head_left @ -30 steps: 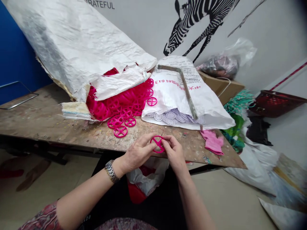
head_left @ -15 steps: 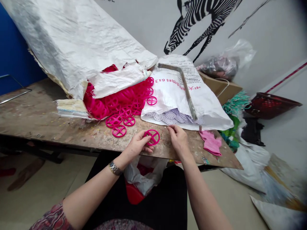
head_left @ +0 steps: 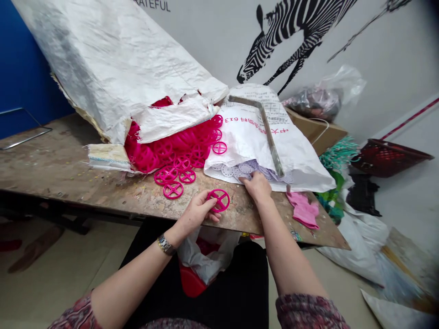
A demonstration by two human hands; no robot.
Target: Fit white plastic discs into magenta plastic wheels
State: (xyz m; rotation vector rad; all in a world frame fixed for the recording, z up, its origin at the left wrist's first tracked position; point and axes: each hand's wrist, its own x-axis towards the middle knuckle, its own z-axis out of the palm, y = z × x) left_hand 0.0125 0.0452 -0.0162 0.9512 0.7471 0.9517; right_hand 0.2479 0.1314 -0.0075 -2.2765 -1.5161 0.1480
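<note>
My left hand (head_left: 200, 208) pinches a magenta plastic wheel with cross spokes (head_left: 219, 199) just above the table's front edge. Its thumb lies on the rim. My right hand (head_left: 258, 186) is at the mouth of a white printed sack (head_left: 305, 171), fingers curled over the edge of a lavender disc (head_left: 245, 168); the fingertips are partly hidden. Several such thin round discs with dashed rims spill from this sack. More magenta wheels (head_left: 173, 189) lie loose to the left, in front of a heap pouring from a large torn white sack (head_left: 151, 59).
A bent metal bar (head_left: 270, 137) rests on the printed sack. Pink cloth (head_left: 303, 209) lies on the worn wooden table (head_left: 68, 169) at right. Below the edge, a plastic bag lines a red container (head_left: 190, 278) between my legs. A cardboard box (head_left: 313, 130) stands behind.
My right hand has moved forward from the bare tabletop to the lavender discs at the sack's mouth. My left hand keeps the magenta wheel in nearly the same place.
</note>
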